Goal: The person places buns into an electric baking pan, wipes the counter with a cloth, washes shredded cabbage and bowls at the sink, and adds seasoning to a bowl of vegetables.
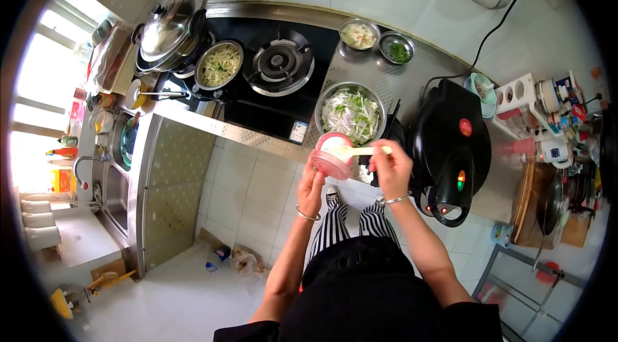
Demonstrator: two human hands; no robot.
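Observation:
A pink-rimmed jar (331, 165) of white contents is in my left hand (311, 189), its pink lid tilted open toward me. My right hand (393, 167) pinches a pale yellow spoon (362, 151), whose far end is inside the jar. Just beyond the jar, on the steel counter (376, 78), stands a metal bowl of shredded white and green vegetables (351, 113). To the right of my right hand is a black electric appliance (450, 142) with a lit indicator on its handle.
Behind the bowl stand a small dish of pale pieces (359, 34) and one of chopped greens (398, 49). On the stove are a bare burner (281, 62), a pan of noodle-like food (220, 65) and a lidded pot (168, 29). A black cord (483, 46) runs to the wall.

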